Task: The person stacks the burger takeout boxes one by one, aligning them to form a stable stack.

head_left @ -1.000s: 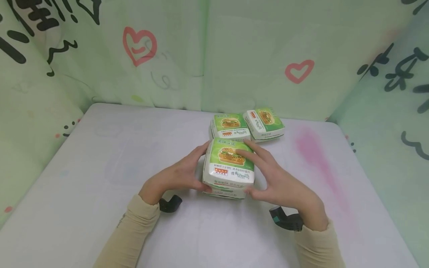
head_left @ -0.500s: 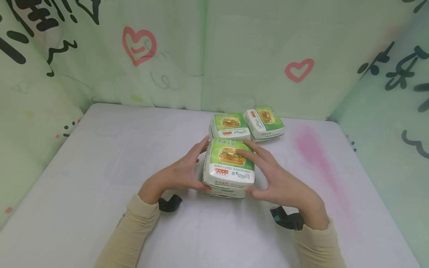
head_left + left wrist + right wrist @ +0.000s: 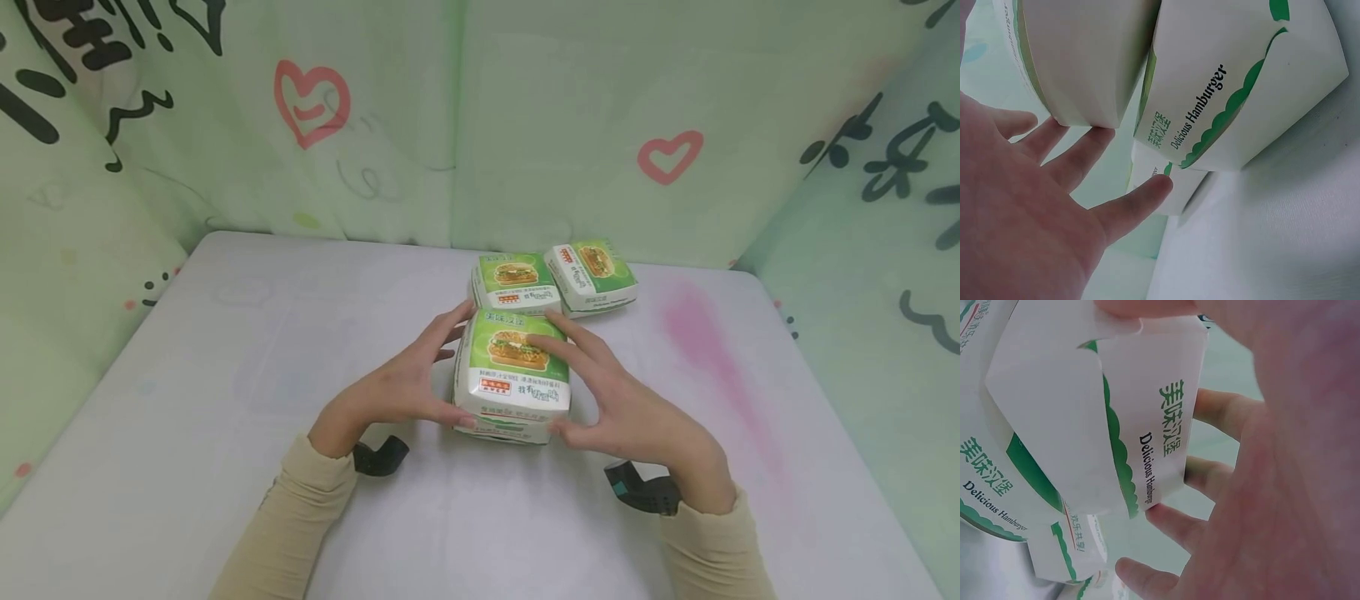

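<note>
Two bare hands hold a green-and-white burger box point(image 3: 517, 367) at the center of the head view. It lies, lid uppermost, directly above a second box of the same kind, the lower box point(image 3: 1229, 119). The left hand point(image 3: 401, 387) grips the held box from its left side, with the thumb on the near face and the other fingers spread along the far edge. The right hand point(image 3: 633, 408) grips the opposite side, its thumb at the near lower corner and two fingers reaching over the lid's right edge. In the left wrist view, fingertips meet the far edge of the held box, and the lower box shows the words "Delicious Hamburger". Whether the two boxes touch all round cannot be told.

Two more burger boxes lie just beyond, upper center of the head view: a straight-set rear box point(image 3: 517, 275) and, just beside it to the right, an angled box point(image 3: 592, 275), turned askew. All rest on a white tabletop point(image 3: 187, 467), which bears a pink smear point(image 3: 705, 350) at center right. Beige sleeves point(image 3: 288, 508) enter from the lower edge. Behind hangs a pale green backdrop point(image 3: 540, 100) with red heart outlines point(image 3: 657, 177) and black lettering.
</note>
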A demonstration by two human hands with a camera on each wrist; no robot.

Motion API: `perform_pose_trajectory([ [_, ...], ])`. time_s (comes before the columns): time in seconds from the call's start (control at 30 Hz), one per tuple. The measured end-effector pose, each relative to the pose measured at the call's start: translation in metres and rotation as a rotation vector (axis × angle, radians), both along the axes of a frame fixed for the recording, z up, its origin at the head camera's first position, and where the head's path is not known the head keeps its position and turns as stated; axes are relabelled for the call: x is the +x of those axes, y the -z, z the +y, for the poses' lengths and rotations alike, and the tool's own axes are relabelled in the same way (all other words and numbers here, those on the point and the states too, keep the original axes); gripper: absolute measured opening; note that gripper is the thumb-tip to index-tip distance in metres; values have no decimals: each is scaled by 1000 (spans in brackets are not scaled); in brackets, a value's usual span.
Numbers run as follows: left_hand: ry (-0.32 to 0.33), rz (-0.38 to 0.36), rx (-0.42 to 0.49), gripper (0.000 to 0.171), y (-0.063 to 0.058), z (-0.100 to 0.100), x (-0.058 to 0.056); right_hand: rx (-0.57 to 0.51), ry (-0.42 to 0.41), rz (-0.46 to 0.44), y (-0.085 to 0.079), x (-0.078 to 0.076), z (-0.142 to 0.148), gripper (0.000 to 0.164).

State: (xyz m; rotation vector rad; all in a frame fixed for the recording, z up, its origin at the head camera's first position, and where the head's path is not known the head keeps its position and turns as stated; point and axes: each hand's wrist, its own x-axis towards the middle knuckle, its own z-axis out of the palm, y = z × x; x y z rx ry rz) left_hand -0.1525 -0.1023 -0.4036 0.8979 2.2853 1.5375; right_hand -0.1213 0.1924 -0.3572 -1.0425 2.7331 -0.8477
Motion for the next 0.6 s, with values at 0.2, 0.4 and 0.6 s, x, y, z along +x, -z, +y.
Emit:
perform_pose_trajectory([
  [0.2,1,-3,-1,129,-1,-1,-1,-62,43,-31,-3,-3,7,93],
  [0.4,12,-16,-4,129,0,-2,-1,-118,139,-7,-6,-7,22,87],
  [0.6,18,-3,7,127,-1,-4,-1,-137,235,17,-7,-12,35,79],
])
